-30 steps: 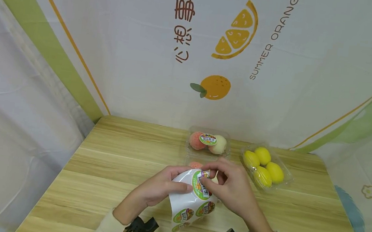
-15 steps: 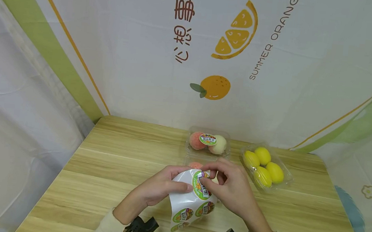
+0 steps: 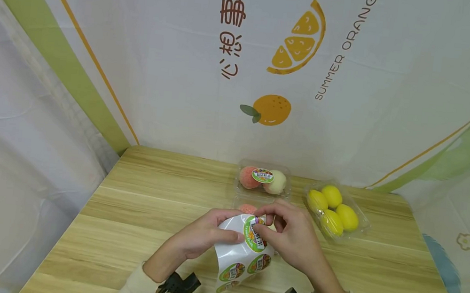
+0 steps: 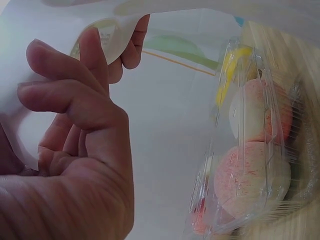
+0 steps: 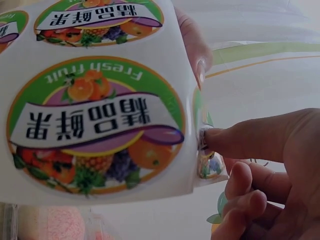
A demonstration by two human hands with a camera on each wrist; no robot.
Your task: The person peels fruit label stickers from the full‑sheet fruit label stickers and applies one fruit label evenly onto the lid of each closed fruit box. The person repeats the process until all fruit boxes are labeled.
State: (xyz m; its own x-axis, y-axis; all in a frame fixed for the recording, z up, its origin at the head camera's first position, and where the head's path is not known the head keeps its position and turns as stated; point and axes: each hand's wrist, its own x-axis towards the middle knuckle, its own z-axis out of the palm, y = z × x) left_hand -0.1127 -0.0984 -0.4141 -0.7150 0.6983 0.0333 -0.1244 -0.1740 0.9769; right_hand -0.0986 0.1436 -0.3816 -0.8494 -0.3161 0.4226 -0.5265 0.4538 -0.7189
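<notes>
Above the near middle of the bench, the left hand holds the sheet bent, lifting a sticker's edge; the right hand pinches that sticker, its grip narrow, peeling over a box

**A small fruit-packing stand set up like a shop booth**

You are working at a staged fruit stall, not in a home. A printed cloth backdrop hangs behind the wooden tabletop and shows orange slices, a whole orange and the words "SUMMER ORANGE". White curtains close both sides. On the tabletop you see clear plastic boxes of peaches and a box of lemons, packed as for sale. The sheet of round stickers reads "Fresh fruit", like labels used in a shop.
</notes>
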